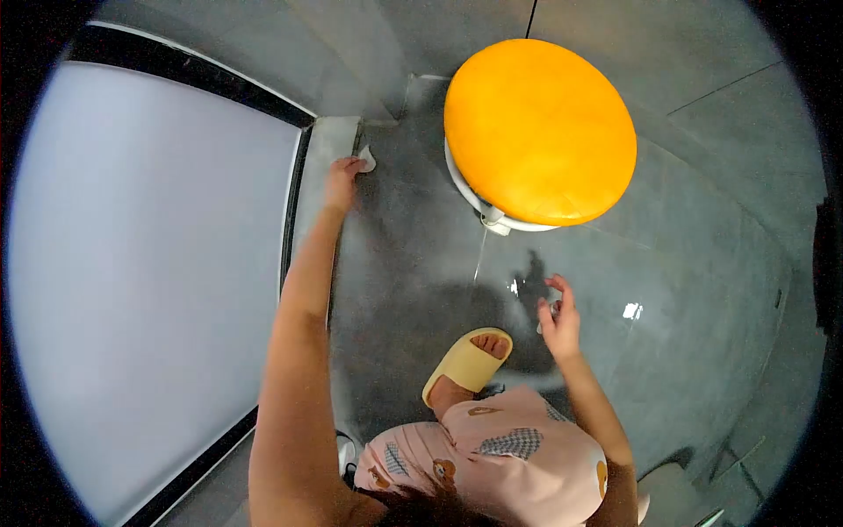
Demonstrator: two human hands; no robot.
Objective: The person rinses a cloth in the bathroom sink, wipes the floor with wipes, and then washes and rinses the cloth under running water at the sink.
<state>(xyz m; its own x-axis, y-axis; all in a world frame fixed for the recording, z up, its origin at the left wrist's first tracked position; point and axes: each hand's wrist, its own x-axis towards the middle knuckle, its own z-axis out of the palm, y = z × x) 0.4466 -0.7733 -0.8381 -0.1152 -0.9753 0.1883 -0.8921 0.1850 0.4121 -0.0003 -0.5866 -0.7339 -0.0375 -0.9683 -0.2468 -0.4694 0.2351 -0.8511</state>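
Note:
My left hand [343,183] reaches forward on the left, its fingers closed on a crumpled white tissue [367,159]. It is beside the light ledge [332,145] at the foot of the wall. My right hand [563,327] is held above the grey floor with its fingers curled. Something small and whitish shows between thumb and fingers, too little of it to name. Ahead of that hand stands a round stool with an orange padded seat [540,132] and a white ring below it.
Left of my arm is a pale panel [158,263] with a black frame. My foot, in a yellow slipper [467,362], rests on the grey tiled floor [395,255]. Grey walls meet behind the stool. A pale rounded object [667,492] sits at lower right.

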